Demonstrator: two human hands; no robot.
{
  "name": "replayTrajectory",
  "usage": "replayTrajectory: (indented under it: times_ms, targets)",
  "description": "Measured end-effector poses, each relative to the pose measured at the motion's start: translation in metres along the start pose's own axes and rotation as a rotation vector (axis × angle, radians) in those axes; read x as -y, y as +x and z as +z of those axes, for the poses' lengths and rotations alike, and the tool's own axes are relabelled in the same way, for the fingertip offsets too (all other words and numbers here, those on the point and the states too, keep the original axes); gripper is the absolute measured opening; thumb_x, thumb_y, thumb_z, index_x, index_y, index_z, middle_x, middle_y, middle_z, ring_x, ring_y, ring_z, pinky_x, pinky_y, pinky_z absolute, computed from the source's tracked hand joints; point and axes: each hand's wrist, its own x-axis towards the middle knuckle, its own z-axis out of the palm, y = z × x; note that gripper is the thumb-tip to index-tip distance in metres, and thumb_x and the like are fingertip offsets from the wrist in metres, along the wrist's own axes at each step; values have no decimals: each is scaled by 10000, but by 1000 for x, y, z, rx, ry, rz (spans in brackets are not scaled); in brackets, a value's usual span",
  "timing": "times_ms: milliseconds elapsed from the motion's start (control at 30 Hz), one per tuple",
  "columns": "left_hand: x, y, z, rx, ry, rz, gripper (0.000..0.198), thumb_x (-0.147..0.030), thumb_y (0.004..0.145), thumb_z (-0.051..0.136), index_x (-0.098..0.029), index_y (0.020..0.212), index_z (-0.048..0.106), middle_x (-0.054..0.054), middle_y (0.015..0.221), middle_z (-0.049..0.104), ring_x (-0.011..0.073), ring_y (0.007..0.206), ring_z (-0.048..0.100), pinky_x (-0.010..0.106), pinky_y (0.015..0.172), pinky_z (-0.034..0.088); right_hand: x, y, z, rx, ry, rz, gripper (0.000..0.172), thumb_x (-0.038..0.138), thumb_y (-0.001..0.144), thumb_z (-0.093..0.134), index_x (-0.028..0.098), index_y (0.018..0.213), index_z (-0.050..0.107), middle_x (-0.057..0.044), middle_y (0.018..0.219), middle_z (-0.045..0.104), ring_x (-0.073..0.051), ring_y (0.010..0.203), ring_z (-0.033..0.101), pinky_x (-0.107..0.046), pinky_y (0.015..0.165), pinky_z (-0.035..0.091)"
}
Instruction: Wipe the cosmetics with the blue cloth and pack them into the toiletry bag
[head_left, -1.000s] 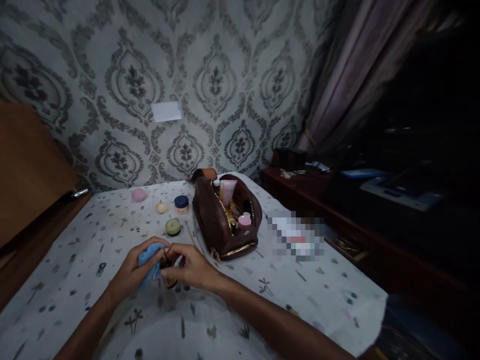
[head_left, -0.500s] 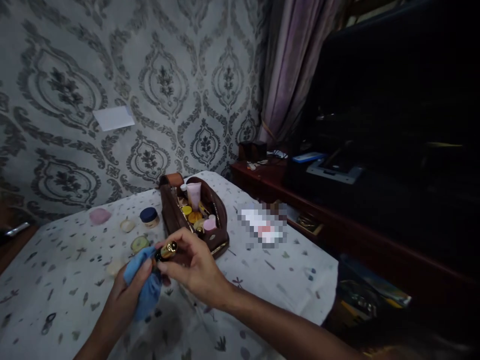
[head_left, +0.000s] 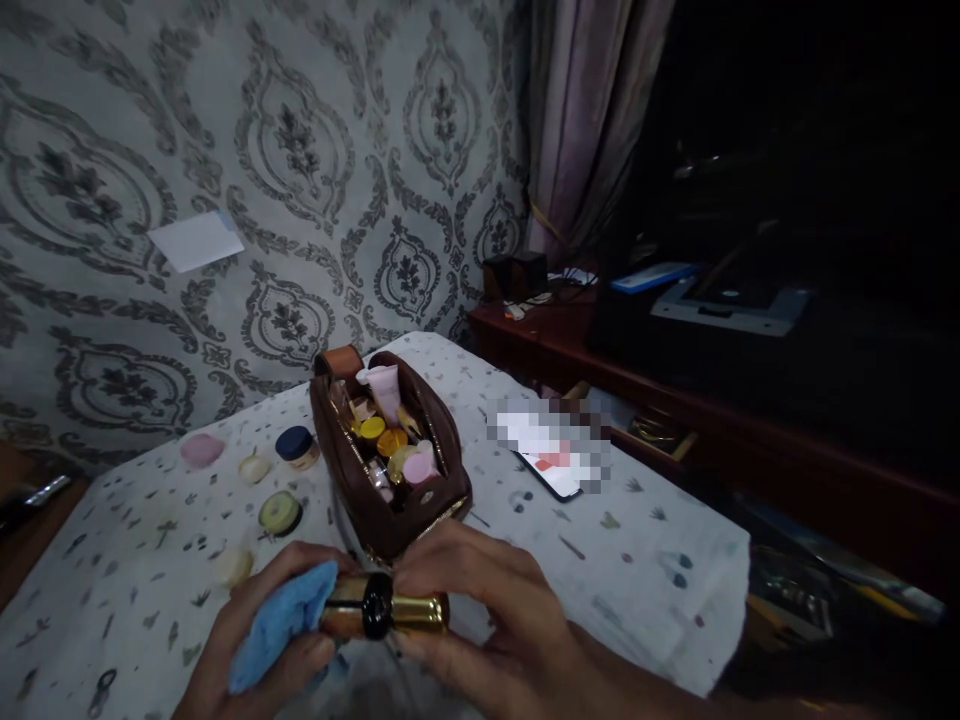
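Holds a small bottle [head_left: 366, 606] with both hands, over the near part of the table [head_left: 637, 580] and just in front of an open brown bag [head_left: 337, 470]. Grasps the bottom end in the left hand [head_left: 231, 628], with a soft blue cloth [head_left: 285, 622] bunched up against it. Pinches the shiny gold cap [head_left: 421, 613] in the right hand [head_left: 521, 620], fingers on top and thumb below. Tips the bottle on its side, gold end to the right.

In the bag, lots of little things: a pale pink tube [head_left: 385, 392], a yellow lid [head_left: 371, 430], an orange lid [head_left: 392, 441] and a round pink lid [head_left: 418, 468]. Left of the bag, a jar with a dark blue lid [head_left: 296, 447], a round green pot [head_left: 280, 513] and a soft-looking pink lump [head_left: 202, 450]. Right of the bag, a flat phone [head_left: 551, 465], partly hidden by blurry squares.
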Motion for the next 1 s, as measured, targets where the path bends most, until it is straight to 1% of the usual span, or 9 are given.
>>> replayTrajectory:
  times_ms: [67, 167, 267, 333, 533, 667, 767, 900, 1000]
  targets:
    - [2, 5, -1, -19, 207, 132, 413, -578, 952, 450, -255, 1109, 655, 55, 1026, 733, 232, 894, 707, 283, 700, 580, -1, -2, -10, -23, -16, 4, 194, 142, 896, 673, 181, 1084, 642, -72, 924, 711, -149, 843, 686, -261, 734, 589]
    - [3, 22, -5, -71, 558, 374, 358, -427, 1001, 422, -305, 1281, 608, 41, 1172, 717, 221, 1013, 698, 277, 785, 577, -6, -3, -26, -85, -30, 7, 307, 101, 866, 695, 208, 1147, 634, -62, 911, 717, -155, 818, 699, -266, 717, 598]
    - [9, 43, -10, -12, 798, 523, 413, -323, 1002, 414, -287, 1389, 554, 71, 1159, 698, 195, 939, 702, 235, 658, 549, -14, -3, -42, -142, -58, 17, 382, 64, 852, 690, 236, 1189, 635, -55, 926, 721, -157, 819, 701, -265, 709, 602]
    - [19, 50, -13, 37, 884, 559, 432, -276, 1000, 387, -268, 1402, 544, 92, 1141, 683, 189, 922, 698, 221, 618, 521, -18, -1, -52, -183, -108, 42, 405, 56, 848, 682, 260, 1196, 641, -48, 946, 728, -159, 825, 703, -263, 699, 603]
    - [46, 46, -15, 20, 865, 630, 439, -225, 991, 400, -241, 1408, 534, 120, 1179, 664, 200, 1048, 667, 228, 751, 524, -27, 24, -72, -203, -347, 84, 343, 104, 845, 697, 277, 1140, 672, -20, 930, 741, -159, 806, 708, -251, 682, 593]
    - [46, 45, -12, 21, 814, 639, 489, -415, 1000, 404, -213, 1429, 519, 138, 1144, 663, 212, 1005, 674, 240, 702, 524, -33, 64, -71, -68, -469, 116, 210, 168, 896, 647, 243, 1090, 677, -10, 913, 731, -146, 792, 695, -242, 682, 563]
    - [46, 43, -11, 8, 836, 634, 595, -566, 978, 381, -214, 1442, 505, 147, 1142, 668, 241, 1020, 672, 278, 730, 538, -44, 100, -61, 123, -500, 128, 149, 175, 915, 595, 229, 1024, 683, 10, 893, 705, -134, 811, 672, -234, 721, 525]
    - [48, 40, -12, 52, 812, 606, 598, -540, 980, 404, -217, 1482, 453, 151, 1163, 675, 245, 1039, 676, 297, 772, 548, -69, 139, -38, 402, -582, 219, 138, 112, 872, 579, 184, 927, 684, 7, 825, 670, -131, 770, 623, -223, 693, 446]
    - [47, 41, -12, 69, 777, 598, 547, -468, 995, 418, -212, 1477, 457, 151, 1151, 686, 230, 1020, 689, 270, 748, 550, -88, 152, -22, 521, -663, 288, 136, 87, 835, 604, 157, 920, 683, -18, 816, 678, -154, 784, 614, -236, 683, 410]
